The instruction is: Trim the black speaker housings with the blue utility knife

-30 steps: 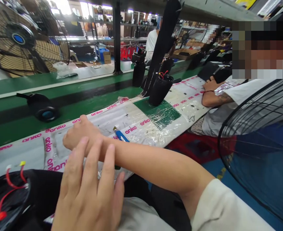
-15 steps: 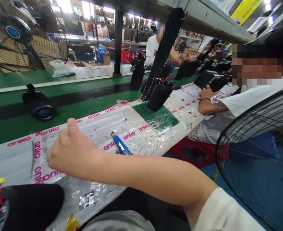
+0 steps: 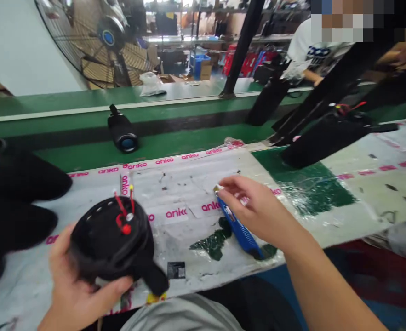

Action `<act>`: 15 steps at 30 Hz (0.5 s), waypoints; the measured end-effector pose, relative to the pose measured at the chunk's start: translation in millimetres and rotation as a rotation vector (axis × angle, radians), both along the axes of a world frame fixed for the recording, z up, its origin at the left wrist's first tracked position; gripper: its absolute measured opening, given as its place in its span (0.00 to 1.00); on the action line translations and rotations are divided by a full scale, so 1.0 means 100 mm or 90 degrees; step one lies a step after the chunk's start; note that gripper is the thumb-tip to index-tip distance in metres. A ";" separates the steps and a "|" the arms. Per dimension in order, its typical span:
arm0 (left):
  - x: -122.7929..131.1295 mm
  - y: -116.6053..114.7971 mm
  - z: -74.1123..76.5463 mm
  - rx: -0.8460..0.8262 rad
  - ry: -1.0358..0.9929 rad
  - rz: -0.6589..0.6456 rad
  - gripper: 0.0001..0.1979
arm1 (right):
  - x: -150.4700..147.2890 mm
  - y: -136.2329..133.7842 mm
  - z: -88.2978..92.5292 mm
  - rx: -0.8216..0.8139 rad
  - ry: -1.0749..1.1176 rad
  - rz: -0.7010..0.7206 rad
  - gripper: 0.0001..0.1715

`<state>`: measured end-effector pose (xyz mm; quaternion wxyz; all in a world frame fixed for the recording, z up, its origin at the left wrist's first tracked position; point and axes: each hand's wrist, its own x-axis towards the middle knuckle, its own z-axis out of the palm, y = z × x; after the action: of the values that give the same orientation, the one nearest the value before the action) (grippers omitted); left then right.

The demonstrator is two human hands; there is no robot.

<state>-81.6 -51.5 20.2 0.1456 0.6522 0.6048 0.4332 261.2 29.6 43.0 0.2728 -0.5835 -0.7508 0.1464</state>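
Note:
My left hand [image 3: 75, 285] is wrapped round a black cylindrical speaker [image 3: 102, 239], tilted so its end faces up. Red wires with small connectors stick out of that end, and a black strap hangs at its right side. My right hand [image 3: 244, 202] reaches over a blue hand tool [image 3: 239, 230] lying on the covered bench. Thumb and forefinger pinch at the tool's brass-coloured tip; the other fingers are partly hidden. What kind of tool it is cannot be made out.
More black cylinders [image 3: 20, 179] lie at left, and another with wires [image 3: 327, 138] leans at right. A small speaker [image 3: 125, 133] rests on the green belt [image 3: 189, 133]. Black posts [image 3: 244, 46] rise behind the bench, near a large fan [image 3: 108, 39]. A co-worker [image 3: 302, 46] sits opposite.
The view has swung left. My right hand has come from the left part of the bench to the blue tool. My left hand has come into view holding the speaker.

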 end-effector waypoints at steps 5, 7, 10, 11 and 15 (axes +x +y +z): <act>0.50 0.01 0.18 -0.265 -0.242 -0.098 0.39 | 0.06 -0.23 -0.51 -0.061 0.015 -0.116 0.30; 0.67 -0.04 0.15 -0.352 -0.189 -0.137 0.41 | 0.04 -0.24 -0.58 -0.079 0.026 -0.126 0.30; 0.80 -0.16 0.04 -0.336 -0.005 -0.190 0.46 | 0.11 -0.29 -0.50 -0.105 0.066 -0.130 0.26; 0.82 -0.20 0.00 -0.324 0.038 -0.211 0.47 | 0.15 -0.35 -0.44 -0.115 0.085 -0.134 0.25; 0.83 -0.28 -0.03 -0.302 0.148 -0.251 0.51 | 0.33 -0.73 -0.26 -0.125 0.142 -0.187 0.19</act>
<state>1.1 -79.2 17.1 0.3046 0.7495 0.5637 0.1667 294.5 -43.3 17.2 0.3146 -0.6905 -0.6049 0.2413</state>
